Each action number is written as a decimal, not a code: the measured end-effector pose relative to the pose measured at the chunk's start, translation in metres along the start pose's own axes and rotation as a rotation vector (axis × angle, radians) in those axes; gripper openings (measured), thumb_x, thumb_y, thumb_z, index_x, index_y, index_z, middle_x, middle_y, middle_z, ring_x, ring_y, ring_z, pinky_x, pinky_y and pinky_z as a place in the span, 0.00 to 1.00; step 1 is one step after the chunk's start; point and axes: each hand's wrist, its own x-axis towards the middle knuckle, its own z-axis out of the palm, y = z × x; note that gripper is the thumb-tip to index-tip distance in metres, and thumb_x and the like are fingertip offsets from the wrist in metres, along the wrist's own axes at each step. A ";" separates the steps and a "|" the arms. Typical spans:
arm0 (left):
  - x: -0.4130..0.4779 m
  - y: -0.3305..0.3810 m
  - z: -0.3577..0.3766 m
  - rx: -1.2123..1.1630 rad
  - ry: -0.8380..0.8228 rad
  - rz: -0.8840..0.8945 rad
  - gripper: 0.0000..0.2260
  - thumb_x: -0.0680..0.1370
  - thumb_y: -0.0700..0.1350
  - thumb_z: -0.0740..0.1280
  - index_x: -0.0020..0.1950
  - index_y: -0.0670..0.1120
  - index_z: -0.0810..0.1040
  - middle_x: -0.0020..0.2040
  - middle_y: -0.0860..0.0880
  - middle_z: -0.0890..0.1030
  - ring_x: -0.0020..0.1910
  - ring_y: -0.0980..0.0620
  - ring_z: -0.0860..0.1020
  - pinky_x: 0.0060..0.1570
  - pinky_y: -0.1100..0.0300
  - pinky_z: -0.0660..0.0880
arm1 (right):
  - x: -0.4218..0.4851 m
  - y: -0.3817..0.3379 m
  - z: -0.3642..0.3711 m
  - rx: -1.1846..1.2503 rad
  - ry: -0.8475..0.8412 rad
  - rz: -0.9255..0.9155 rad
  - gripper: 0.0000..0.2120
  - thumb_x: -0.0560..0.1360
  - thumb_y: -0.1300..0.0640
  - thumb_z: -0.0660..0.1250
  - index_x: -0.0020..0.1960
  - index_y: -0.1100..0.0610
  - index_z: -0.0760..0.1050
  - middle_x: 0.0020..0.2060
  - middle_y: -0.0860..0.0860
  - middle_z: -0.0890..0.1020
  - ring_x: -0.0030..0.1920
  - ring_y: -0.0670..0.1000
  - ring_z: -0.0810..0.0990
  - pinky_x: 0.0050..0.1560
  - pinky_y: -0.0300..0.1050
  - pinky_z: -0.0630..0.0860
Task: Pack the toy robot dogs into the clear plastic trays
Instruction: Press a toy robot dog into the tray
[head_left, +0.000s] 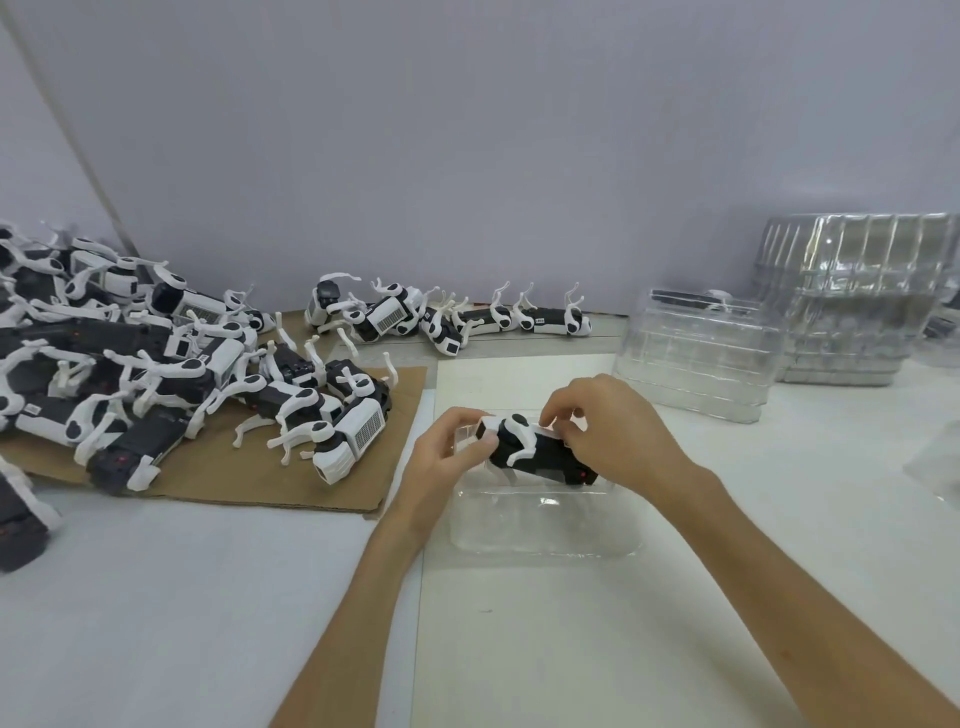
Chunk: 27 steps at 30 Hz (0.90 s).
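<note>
**One dog being seated in a tray, both hands engaged**

The counter (519, 649) is carrying all stock. A heap of unpacked dogs (156, 374) is lying on cardboard (291, 483) well left of the grip. Stacked trays (852, 301) are standing beyond it to the right. One clear tray (545, 530) is sitting directly beneath the grip. A black-and-white toy dog (535, 449) is being held over the tray's far half; contact with the tray floor cannot be confirmed. The left hand (441, 457) is pinching one end and the right hand (613, 431) is curling over the other, so the grip is clamping the dog. Assessment: seating is proceeding. The next move is calling for aligning the body and legs with the recess, then pressing evenly.
</note>
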 end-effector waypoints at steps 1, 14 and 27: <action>0.000 0.001 0.000 -0.003 -0.014 -0.008 0.14 0.70 0.52 0.72 0.55 0.52 0.81 0.54 0.52 0.83 0.57 0.55 0.78 0.58 0.63 0.73 | 0.000 -0.001 0.002 0.012 0.003 -0.011 0.11 0.77 0.59 0.64 0.47 0.45 0.81 0.39 0.40 0.77 0.49 0.45 0.73 0.48 0.45 0.73; 0.001 0.006 0.006 -0.042 0.143 0.046 0.09 0.72 0.38 0.72 0.49 0.48 0.86 0.54 0.52 0.85 0.59 0.55 0.80 0.60 0.59 0.72 | -0.039 -0.010 0.007 0.292 0.071 -0.173 0.18 0.82 0.50 0.62 0.71 0.42 0.71 0.70 0.38 0.71 0.67 0.40 0.70 0.67 0.39 0.66; -0.002 0.009 0.007 0.017 0.075 -0.058 0.19 0.69 0.47 0.68 0.59 0.51 0.81 0.57 0.54 0.81 0.60 0.57 0.77 0.59 0.61 0.70 | -0.039 -0.010 0.009 0.066 -0.194 -0.192 0.22 0.82 0.57 0.52 0.69 0.37 0.72 0.63 0.35 0.77 0.60 0.36 0.71 0.72 0.46 0.56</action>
